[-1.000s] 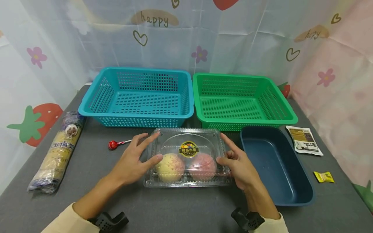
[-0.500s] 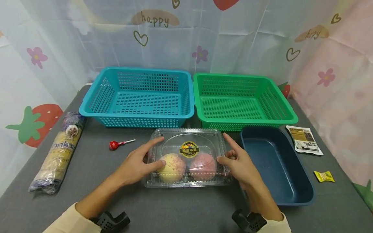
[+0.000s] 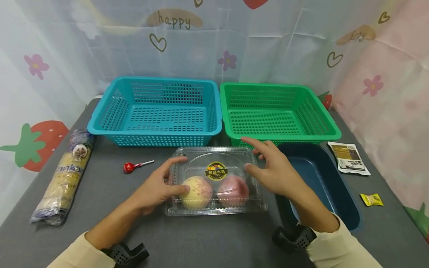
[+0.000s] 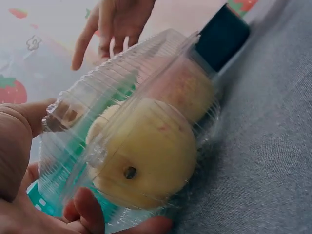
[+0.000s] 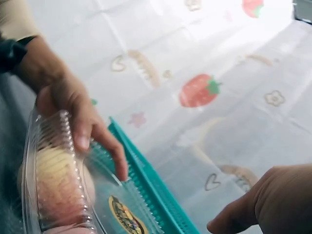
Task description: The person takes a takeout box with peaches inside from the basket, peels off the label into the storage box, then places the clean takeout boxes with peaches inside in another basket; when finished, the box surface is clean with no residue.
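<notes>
A clear plastic clamshell fruit box [image 3: 197, 160] lies closed on the grey table, with a round gold-and-black label [image 3: 216, 171] on its lid. Inside sit two peach-like fruits, a yellow one [image 3: 197, 192] and a pink one [image 3: 233, 191]. My left hand [image 3: 152, 190] grips the box's left side, thumb on the lid; the left wrist view shows other fingers [image 4: 88, 209] curled at its side. Over the right end of the box, my right hand [image 3: 276, 171] is raised, fingers spread and holding nothing. In the left wrist view this right hand [image 4: 119, 22] appears beyond the lid.
Behind the box stand a blue basket [image 3: 157, 133] and a green basket [image 3: 281, 138]. A dark blue bin [image 3: 330, 182] is under the right forearm. Around lie a lollipop [image 3: 129, 167], a long noodle-like pack [image 3: 65, 178], a white-and-brown packet [image 3: 348, 158] and a yellow candy [image 3: 371, 200].
My right hand has come off the right side of the box, rising up and inward over its corner. The left hand keeps its hold, and the box stays in place.
</notes>
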Available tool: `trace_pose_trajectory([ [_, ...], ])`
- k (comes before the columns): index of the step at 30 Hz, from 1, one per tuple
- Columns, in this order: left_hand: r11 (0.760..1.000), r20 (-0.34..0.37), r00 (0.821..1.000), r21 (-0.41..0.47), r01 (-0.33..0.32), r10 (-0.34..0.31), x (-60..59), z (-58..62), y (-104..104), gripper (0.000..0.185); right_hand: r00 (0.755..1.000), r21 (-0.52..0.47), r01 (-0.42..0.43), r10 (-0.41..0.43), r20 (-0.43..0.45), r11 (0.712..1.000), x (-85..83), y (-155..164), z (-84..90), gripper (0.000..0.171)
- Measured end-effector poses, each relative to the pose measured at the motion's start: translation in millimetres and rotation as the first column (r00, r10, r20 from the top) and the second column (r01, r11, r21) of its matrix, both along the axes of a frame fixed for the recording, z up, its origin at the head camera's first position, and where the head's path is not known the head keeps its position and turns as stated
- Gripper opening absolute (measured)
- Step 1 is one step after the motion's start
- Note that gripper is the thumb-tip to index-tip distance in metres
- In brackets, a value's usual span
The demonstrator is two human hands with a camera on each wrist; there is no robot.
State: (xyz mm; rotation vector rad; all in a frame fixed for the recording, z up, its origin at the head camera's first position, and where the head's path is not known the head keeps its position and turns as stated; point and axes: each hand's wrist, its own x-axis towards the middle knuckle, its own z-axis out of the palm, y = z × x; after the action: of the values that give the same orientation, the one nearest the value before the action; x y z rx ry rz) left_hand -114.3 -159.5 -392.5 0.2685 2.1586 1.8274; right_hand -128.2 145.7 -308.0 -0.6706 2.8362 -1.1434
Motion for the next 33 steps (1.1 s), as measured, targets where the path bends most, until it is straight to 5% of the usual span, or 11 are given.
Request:
trace_pose_trajectory([
  [8, 0.995, 0.1, 0.994, 0.098, 0.021, -0.031, 1.0, -0.8, -0.3, 0.082, 0.99, 0.08, -0.137, 0.138, -0.005, 0.987, -19.2, -16.1, -4.8, 0.058],
  [15, 0.993, 0.091, 0.995, 0.113, 0.04, -0.05, 2.5, -2.7, -1.3, 0.083, 0.979, 0.135, -0.2, 0.195, 0.055, 0.97, -25.9, -28.8, -13.7, 0.049],
  [33, 0.99, 0.084, 0.994, 0.129, 0.052, -0.063, -1.8, -2.2, -3.4, 0.083, 0.989, 0.23, -0.114, 0.133, -0.068, 0.967, -29.9, -55.0, -28.9, 0.019],
])
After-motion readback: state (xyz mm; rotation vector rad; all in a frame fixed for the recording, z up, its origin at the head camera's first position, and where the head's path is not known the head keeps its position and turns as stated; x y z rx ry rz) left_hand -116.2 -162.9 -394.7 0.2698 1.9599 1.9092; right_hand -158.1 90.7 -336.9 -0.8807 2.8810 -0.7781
